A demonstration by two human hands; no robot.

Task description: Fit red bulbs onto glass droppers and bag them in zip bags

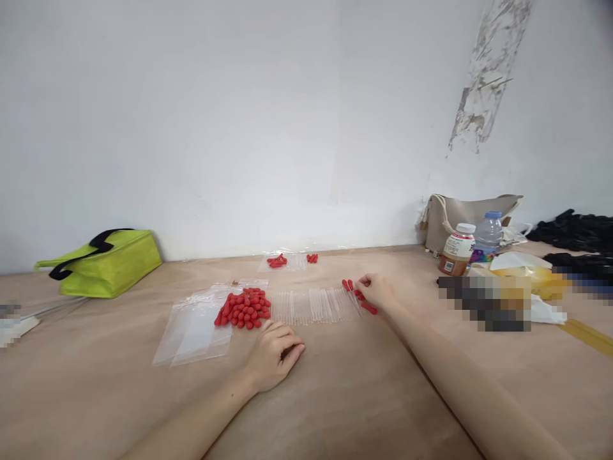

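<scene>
My left hand [276, 354] rests on the table with its fingers curled closed and nothing visible in them. Just beyond it lies a pile of red rubber bulbs [245, 308], partly on clear plastic zip bags [201, 329]. A row of thin clear tubes [306, 306] stretches from the pile toward the right. At the row's right end, my right hand [376, 289] has its fingertips pinched together among a few red bulbs [347, 285], some apparently joined to tubes. What sits between those fingertips is too small to make out. One red bulb [369, 308] lies below the right hand.
Farther back, another clear bag [297, 262] has small groups of red bulbs on it. A lime-green bag [112, 262] sits at left. Toward the right are a brown-drink bottle [458, 249], a blue-capped bottle [488, 233], a beige bag [438, 223] and yellow packaging [531, 275].
</scene>
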